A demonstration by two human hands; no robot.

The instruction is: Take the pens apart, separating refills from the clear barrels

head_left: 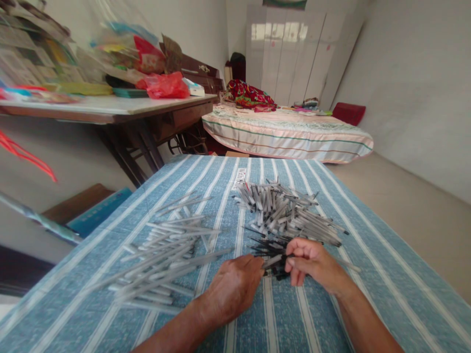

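Note:
On a blue-and-white striped cloth (221,206), my left hand (237,284) is closed, pinching one end of a thin grey pen-like stick (273,261). My right hand (314,262) has its fingers pinched at the stick's other end, just right of my left hand. Dark slim pieces (267,243) lie in a small heap behind and under my fingers. Beyond them spreads a large pile of grey sticks with dark tips (279,206). To the left of my left hand is a looser pile of pale grey sticks (162,264).
A side table (128,109) with red bags (167,86) and other packages stands at the back left. Behind the cloth-covered table is a bed (287,132); white wardrobes (287,59) stand beyond it. A blue box (97,213) sits low at the left.

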